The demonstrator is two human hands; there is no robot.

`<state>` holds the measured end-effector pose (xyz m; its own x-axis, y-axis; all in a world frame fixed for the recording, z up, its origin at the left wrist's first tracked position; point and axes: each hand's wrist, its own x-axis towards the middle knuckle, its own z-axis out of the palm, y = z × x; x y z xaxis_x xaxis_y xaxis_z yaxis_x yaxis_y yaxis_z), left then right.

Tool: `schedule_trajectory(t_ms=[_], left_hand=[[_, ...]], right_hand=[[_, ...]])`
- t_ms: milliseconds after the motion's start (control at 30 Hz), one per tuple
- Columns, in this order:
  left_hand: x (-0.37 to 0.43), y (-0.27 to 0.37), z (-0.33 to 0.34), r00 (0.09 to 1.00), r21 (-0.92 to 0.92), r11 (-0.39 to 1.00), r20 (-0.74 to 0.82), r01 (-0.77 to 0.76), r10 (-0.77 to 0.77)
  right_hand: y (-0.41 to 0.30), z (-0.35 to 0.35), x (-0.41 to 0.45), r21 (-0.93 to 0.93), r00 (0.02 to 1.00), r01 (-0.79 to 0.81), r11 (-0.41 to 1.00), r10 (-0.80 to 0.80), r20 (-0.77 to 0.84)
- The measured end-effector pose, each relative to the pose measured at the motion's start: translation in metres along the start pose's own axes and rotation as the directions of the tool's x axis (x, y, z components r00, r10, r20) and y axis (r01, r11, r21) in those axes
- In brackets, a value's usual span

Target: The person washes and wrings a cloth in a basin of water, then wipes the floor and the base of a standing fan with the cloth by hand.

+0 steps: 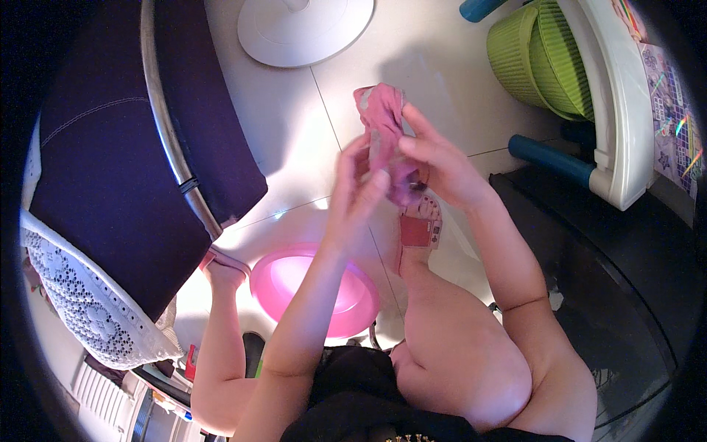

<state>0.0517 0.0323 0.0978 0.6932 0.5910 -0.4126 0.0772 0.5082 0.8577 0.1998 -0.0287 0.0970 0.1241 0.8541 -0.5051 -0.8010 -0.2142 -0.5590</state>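
A small pink cloth piece with pale grey patches hangs bunched between my hands, in front of me and above the floor. It may be a sock, but its folds hide its shape. My right hand pinches its right edge between thumb and fingers. On the other side, my left hand holds the cloth's lower part, thumb facing me; this hand is slightly blurred. The purplish lower end of the cloth, with a dark spot, is blurred too. Below my left forearm, a pink plastic basin rests on the floor between my feet.
Dark upholstery with a curved metal tube fills the left, a white lace cloth on it. Ahead lies a round white base. At right are a green ribbed basket, a white plastic frame with blue legs, and a glossy black surface.
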Motion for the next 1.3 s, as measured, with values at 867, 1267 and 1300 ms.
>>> schedule_trajectory(t_ms=[867,1267,1300], left_hand=[[0.028,-0.096,0.002,0.943,0.94,0.085,0.325,-0.331,0.077],[0.027,-0.105,-0.036,0.981,0.959,0.237,0.118,-0.153,0.154],[0.029,-0.107,-0.038,0.981,0.96,0.236,0.119,-0.153,0.153]], right_hand=[[0.052,-0.117,-0.023,-0.444,0.818,-0.041,0.895,-0.225,-0.529],[0.124,-0.086,0.043,-0.859,0.692,-0.433,0.274,-0.509,-0.512],[0.13,-0.079,0.056,-0.806,0.629,-0.501,0.315,-0.508,-0.589]])
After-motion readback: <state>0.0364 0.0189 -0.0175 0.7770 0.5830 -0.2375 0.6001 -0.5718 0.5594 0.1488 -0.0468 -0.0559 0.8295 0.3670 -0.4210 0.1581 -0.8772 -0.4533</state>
